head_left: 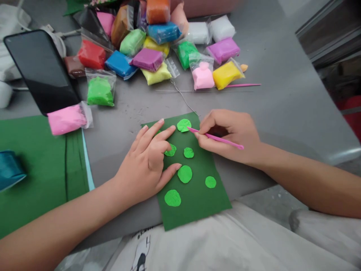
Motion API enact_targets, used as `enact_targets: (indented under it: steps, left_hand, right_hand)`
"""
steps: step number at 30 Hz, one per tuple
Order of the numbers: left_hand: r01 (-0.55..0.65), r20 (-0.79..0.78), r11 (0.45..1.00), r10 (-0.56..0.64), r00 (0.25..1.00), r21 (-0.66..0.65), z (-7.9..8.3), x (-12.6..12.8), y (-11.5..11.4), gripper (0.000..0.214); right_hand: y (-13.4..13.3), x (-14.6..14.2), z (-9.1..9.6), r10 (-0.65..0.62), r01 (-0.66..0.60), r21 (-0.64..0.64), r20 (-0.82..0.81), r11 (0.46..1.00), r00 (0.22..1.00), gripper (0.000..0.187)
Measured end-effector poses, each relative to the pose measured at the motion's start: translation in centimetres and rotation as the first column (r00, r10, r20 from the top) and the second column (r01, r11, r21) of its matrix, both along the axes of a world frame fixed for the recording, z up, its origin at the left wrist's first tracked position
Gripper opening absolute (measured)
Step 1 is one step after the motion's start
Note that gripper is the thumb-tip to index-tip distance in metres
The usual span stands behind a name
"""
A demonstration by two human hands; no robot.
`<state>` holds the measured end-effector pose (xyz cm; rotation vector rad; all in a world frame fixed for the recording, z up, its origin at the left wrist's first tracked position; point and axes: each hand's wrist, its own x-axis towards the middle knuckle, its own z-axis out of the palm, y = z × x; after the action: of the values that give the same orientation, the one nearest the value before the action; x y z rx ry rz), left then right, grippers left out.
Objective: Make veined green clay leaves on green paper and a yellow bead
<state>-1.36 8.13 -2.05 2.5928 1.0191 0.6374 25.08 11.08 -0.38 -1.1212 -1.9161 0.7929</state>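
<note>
My right hand [229, 135] pinches a pink modelling tool [222, 140], its pointed tip on a flat light-green clay disc [184, 124] near the top of a dark green sheet [197, 203]. Lines are pressed into that disc. My left hand [149, 158] lies spread on the sheet's left side, holding nothing, and partly covers a scored disc [170, 150]. Close to its thumb sits a smooth disc [185, 174]. Further discs lie around it: a small marked one [188, 152], a plain small one [210, 182] and a larger one [172, 198].
Several bagged clay packets [148, 59] crowd the back of the grey table [276, 98]. A black phone [42, 71] leans at the left, beside a pink packet [67, 119]. Green sheets [42, 158] lie at left; a second pink tool [245, 85] and thin wire are behind.
</note>
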Motion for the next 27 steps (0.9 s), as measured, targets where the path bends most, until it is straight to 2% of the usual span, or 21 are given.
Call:
enact_targets:
  steps: [3,6,9,15,22,27]
  left_hand:
    - [-0.006,0.001,1.000,0.006,1.000,-0.011,0.0,0.0,0.0,0.025]
    - [-0.007,0.005,1.000,0.007,1.000,-0.020,0.0,0.0,0.0,0.026]
    - [-0.006,0.009,1.000,0.006,1.000,-0.016,0.0,0.0,0.0,0.025]
    - [-0.003,0.021,1.000,0.004,1.000,-0.028,-0.1,0.0,0.0,0.026]
    - [-0.001,0.015,1.000,0.001,1.000,-0.017,0.0,0.0,0.0,0.024]
    - [-0.022,-0.002,0.999,0.022,1.000,-0.037,0.0,0.0,-0.1,0.024]
  right_hand:
    - [0.4,0.4,-0.1,-0.041,0.031,-0.074,-0.146,0.997,0.988,0.017]
    - [1.0,0.8,-0.4,-0.093,0.059,-0.178,-0.193,0.982,0.977,0.020]
    - [1.5,1.0,-0.7,-0.077,0.029,-0.209,-0.226,0.977,0.971,0.027]
    - [1.7,1.0,-0.5,-0.079,0.017,-0.285,-0.207,0.958,0.975,0.031]
    - [1.6,0.8,-0.5,-0.034,-0.025,-0.259,-0.220,0.966,0.975,0.027]
    - [1.8,0.8,-0.4,-0.059,-0.007,-0.308,-0.203,0.951,0.977,0.028]
